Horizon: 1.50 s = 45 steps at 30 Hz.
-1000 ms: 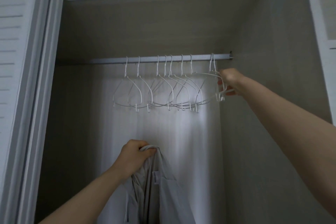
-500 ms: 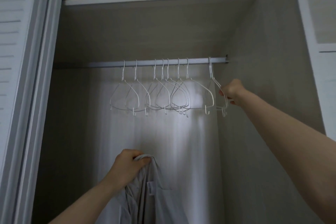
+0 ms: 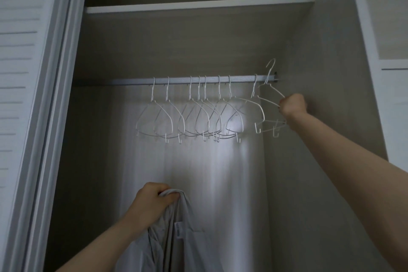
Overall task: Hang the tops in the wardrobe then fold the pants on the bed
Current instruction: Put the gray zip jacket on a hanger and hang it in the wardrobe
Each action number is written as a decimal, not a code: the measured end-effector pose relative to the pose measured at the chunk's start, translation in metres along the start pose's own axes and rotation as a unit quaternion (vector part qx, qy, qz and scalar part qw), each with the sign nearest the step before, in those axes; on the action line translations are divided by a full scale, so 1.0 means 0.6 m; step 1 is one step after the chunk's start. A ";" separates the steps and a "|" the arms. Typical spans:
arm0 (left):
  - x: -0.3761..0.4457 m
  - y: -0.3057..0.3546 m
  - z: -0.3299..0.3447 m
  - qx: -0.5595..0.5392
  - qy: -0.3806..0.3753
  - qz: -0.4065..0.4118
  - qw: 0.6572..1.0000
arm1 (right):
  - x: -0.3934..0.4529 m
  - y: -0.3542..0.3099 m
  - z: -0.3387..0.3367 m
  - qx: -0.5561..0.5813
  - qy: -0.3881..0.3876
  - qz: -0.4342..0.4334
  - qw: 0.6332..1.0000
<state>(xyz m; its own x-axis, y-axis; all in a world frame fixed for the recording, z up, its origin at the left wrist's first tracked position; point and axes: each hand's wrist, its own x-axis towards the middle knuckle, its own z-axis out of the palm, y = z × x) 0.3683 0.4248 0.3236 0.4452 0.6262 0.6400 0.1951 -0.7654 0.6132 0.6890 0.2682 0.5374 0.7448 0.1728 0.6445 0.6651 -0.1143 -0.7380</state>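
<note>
The right hand (image 3: pixel 293 106) is gripping a white wire hanger (image 3: pixel 270 104) by its shoulder, fingers curled tight around the wire, and is holding it tilted so that its hook is standing above the rail (image 3: pixel 198 79) at the far right end, free of the bar. The left hand (image 3: pixel 152 202) is clutching the pale grey top (image 3: pixel 176 238) by a bunched fold near its upper edge, fingers clamped on the cloth, while the rest of the garment is hanging straight down out of view — low in the wardrobe (image 3: pixel 320 117) opening, well below the rail and not yet on any hanger. A row of empty hangers (image 3: pixel 194 117) is crowding the bar just left of the lifted one, their lower bars overlapping. The trouble I would expect is tangling: the lifted hanger's small end hooks are sitting just beside the nearest neighbour, and pulling it out sideways could be catching that one and dragging it off the rail. The grip is also off-centre, so the wire may be swinging as it comes away and knocking the wardrobe's side wall. And the top, held by one gathered handful, could be slipping or twisting, making its neck opening hard to find when the hanger is brought down to it.
</note>
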 end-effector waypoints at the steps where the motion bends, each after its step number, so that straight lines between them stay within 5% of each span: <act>1: -0.002 0.002 0.000 -0.005 0.000 -0.002 1.000 | -0.008 -0.003 -0.006 0.016 0.004 0.005 1.000; 10: -0.030 0.025 -0.006 -0.028 0.020 0.009 0.999 | -0.091 0.030 -0.053 0.046 0.041 0.027 0.998; 23: -0.054 0.051 0.009 0.065 0.032 0.017 0.997 | -0.337 0.089 -0.128 0.091 -0.111 0.056 0.988; 31: -0.080 0.032 0.026 0.102 0.015 -0.048 0.993 | -0.468 0.089 -0.221 0.221 -0.322 0.209 0.897; 37: -0.096 -0.010 0.025 0.127 0.020 -0.120 0.984 | -0.484 0.094 -0.261 0.319 -0.429 0.150 0.832; 45: -0.117 -0.031 0.008 0.077 0.074 -0.231 0.967 | -0.473 0.116 -0.253 0.325 -0.488 0.107 0.803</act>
<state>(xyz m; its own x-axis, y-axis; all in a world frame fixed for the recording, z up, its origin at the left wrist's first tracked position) 0.3375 0.3944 0.2654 0.1514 0.9121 0.3810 0.4769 -0.4050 0.7801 0.5320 0.0626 0.3334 0.2303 0.9379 0.2595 0.1233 0.2364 -0.9638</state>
